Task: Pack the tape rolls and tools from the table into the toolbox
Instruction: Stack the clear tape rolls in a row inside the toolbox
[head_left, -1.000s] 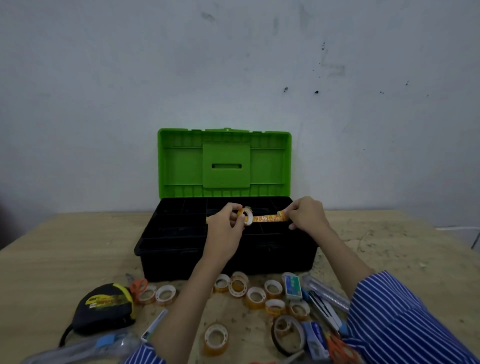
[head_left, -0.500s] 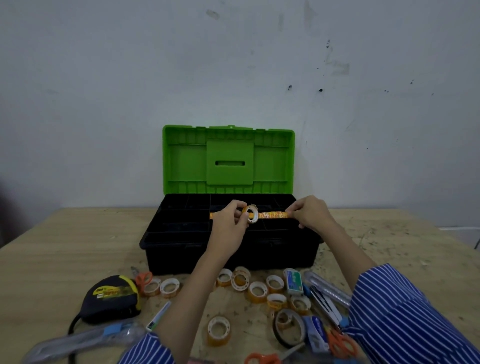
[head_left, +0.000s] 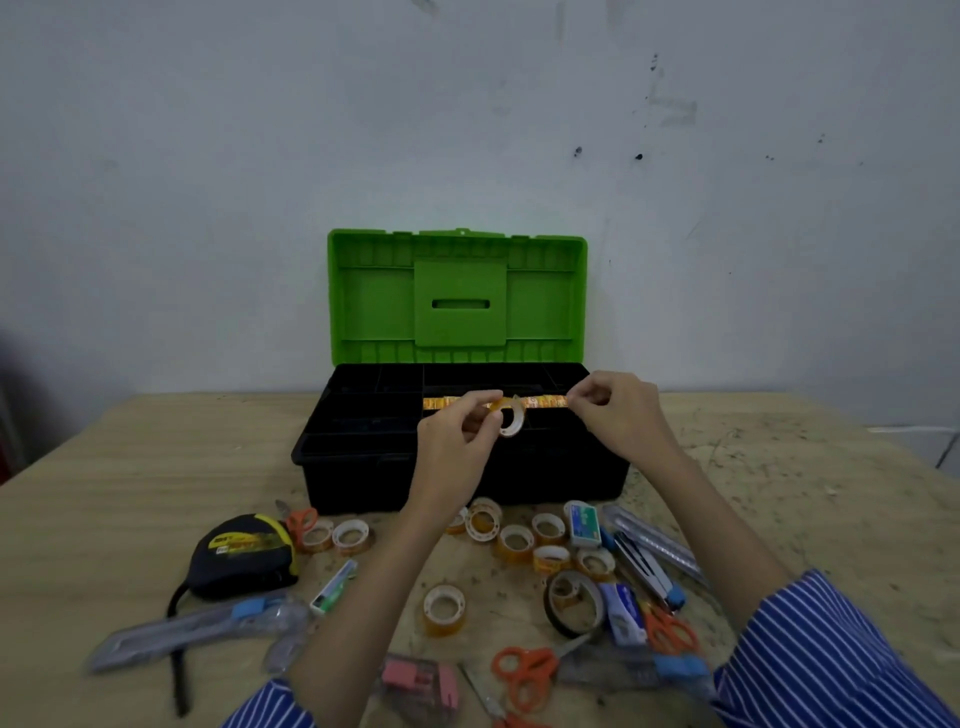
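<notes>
**Tape roll held over the open toolbox**

The left hand (head_left: 457, 441) pinches a small tape roll (head_left: 511, 422) above the toolbox (head_left: 363, 467), near its front edge. The right hand (head_left: 615, 410) pinches the pulled-out strip (head_left: 545, 401), whose long axis runs left to right. The left hand is nearer the roll. The dark compartments are hard to make out.

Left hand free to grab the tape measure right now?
Probably not: the left hand pinches a small tape roll over the toolbox. The path to the tape measure looks clear once released.
</notes>
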